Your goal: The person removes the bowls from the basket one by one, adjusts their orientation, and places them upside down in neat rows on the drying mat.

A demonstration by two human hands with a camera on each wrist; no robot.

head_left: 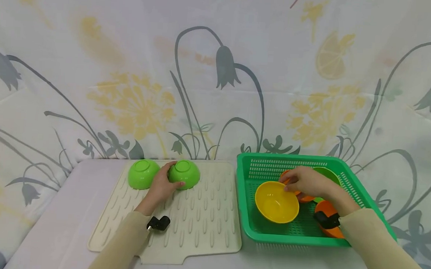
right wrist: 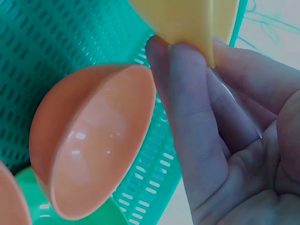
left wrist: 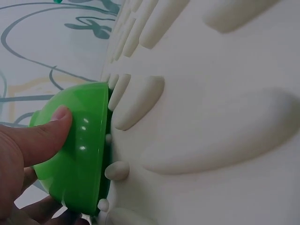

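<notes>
My left hand (head_left: 163,185) grips a green bowl (head_left: 185,174) that stands upside down on the cream drying mat (head_left: 210,224). In the left wrist view the thumb presses the side of this green bowl (left wrist: 79,145), its rim right at the mat's ridges. Just left of that hand, a second green bowl (head_left: 142,174) also lies upside down. My right hand (head_left: 305,182) pinches the rim of a yellow bowl (head_left: 277,202) over the green basket (head_left: 247,223). In the right wrist view, fingertips and thumb meet on the yellow bowl's edge (right wrist: 187,23).
Inside the basket are orange bowls, one (right wrist: 103,140) tilted on its side and another (head_left: 333,231) near the front right. A green bowl (head_left: 328,174) sits at the back right of the basket. Behind everything hangs a flower-patterned cloth (head_left: 138,64).
</notes>
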